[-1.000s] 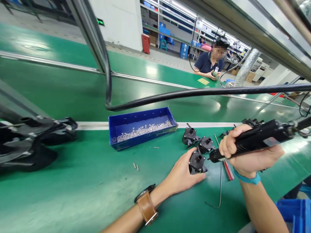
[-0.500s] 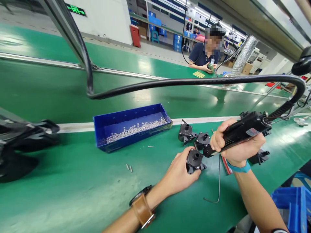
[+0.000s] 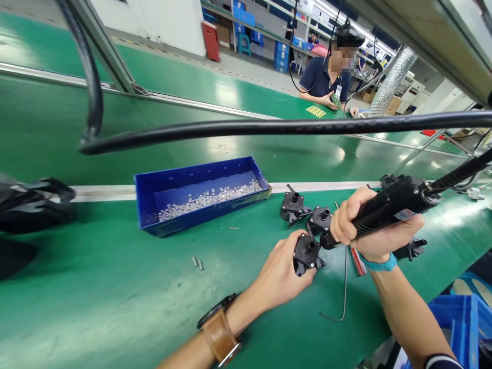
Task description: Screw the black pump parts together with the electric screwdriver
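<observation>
My left hand (image 3: 280,277) is closed around a small black pump-like part (image 3: 306,252) standing on the green table. My right hand (image 3: 369,228) grips a black electric screwdriver (image 3: 388,205), held nearly level with its tip lowered beside that part. Two more black parts (image 3: 292,204) (image 3: 321,218) stand just behind it. The screwdriver's thick black cable (image 3: 269,128) arcs across the view above the table.
A blue tray (image 3: 200,197) of small silver screws sits to the left, with loose screws (image 3: 197,263) in front. A bent metal hex key (image 3: 344,287) and a red tool (image 3: 357,260) lie near my right wrist. A blue bin (image 3: 457,320) is at lower right. Another person (image 3: 326,84) works across the belt.
The view has shifted, so tray and parts sit slightly further left. The screwdriver tip has come down closer to the part that my left hand holds.
</observation>
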`<state>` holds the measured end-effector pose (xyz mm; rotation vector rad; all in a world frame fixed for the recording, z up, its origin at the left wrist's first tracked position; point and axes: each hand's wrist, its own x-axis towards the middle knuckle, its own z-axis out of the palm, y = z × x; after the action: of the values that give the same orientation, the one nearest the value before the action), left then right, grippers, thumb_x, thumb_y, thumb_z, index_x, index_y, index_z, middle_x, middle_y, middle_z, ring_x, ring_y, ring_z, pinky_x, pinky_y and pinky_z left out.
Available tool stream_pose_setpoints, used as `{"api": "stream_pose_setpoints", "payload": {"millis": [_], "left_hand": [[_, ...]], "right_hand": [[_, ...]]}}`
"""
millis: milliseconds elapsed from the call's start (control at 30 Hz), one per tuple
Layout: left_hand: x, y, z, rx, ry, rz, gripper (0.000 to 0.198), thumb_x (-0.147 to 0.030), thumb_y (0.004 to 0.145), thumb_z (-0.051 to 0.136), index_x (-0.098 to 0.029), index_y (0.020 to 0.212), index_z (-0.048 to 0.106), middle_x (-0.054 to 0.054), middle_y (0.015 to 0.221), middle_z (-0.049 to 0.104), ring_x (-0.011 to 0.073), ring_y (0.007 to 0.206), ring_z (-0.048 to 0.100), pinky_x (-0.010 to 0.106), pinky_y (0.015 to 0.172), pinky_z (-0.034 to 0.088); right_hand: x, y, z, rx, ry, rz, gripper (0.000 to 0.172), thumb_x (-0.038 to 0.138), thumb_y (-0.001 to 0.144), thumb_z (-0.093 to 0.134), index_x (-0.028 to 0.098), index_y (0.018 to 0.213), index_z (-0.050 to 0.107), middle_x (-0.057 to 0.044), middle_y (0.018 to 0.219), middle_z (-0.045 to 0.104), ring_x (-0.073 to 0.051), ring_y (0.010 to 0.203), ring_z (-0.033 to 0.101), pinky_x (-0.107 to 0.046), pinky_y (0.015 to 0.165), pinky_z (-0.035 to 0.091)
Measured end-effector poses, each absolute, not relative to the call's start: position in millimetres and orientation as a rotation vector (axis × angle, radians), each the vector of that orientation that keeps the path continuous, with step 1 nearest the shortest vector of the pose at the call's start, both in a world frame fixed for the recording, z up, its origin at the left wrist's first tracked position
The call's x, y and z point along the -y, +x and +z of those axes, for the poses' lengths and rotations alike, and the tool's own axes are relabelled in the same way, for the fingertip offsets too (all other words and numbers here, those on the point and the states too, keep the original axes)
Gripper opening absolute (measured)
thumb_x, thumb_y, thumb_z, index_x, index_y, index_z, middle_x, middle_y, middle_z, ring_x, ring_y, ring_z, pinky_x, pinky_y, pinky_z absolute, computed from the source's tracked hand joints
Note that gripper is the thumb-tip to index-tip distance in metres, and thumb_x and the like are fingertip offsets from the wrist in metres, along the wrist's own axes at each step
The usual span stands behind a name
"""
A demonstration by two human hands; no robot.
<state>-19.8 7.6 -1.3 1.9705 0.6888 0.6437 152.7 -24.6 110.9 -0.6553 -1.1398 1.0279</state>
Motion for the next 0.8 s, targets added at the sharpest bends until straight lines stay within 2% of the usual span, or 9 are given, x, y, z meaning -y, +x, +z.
{"api": "stream_pose_setpoints", "payload": {"millis": [267, 567, 800], "left_hand": [[-7.5, -20.1, -0.1, -0.69, 1.963, 0.632, 0.048, -0.024, 0.076, 0.066, -0.024, 0.122, 0.05, 0.006, 0.114, 0.07, 0.0271, 0.099, 0.065, 0.042, 0.09, 0.05], [-7.5, -19.6, -1.1, -0.684, 1.956, 0.636, 0.048, -0.023, 0.077, 0.067, -0.025, 0.122, 0.05, 0.007, 0.117, 0.07, 0.0277, 0.103, 0.065, 0.043, 0.093, 0.05], [-7.8, -19.6, -5.3, -0.701, 1.956, 0.634, 0.052, -0.024, 0.076, 0.067, -0.025, 0.126, 0.051, 0.008, 0.113, 0.071, 0.0291, 0.101, 0.066, 0.043, 0.089, 0.052]], "right_hand": [[22.6, 151.3, 108.3, 1.161, -0.656, 1.005, 0.063, 0.075, 0.081, 0.05, 0.018, 0.088, 0.075, 0.0, 0.05, 0.06, -0.017, 0.038, 0.053, -0.028, 0.037, 0.044], [22.3, 152.2, 107.2, 1.133, -0.714, 0.957, 0.065, 0.081, 0.075, 0.05, 0.021, 0.077, 0.072, 0.002, 0.044, 0.055, -0.014, 0.032, 0.044, -0.027, 0.033, 0.041], [21.1, 150.7, 105.1, 1.147, -0.645, 0.994, 0.065, 0.079, 0.08, 0.047, 0.02, 0.083, 0.074, 0.002, 0.047, 0.056, -0.015, 0.034, 0.049, -0.027, 0.035, 0.042]]}}
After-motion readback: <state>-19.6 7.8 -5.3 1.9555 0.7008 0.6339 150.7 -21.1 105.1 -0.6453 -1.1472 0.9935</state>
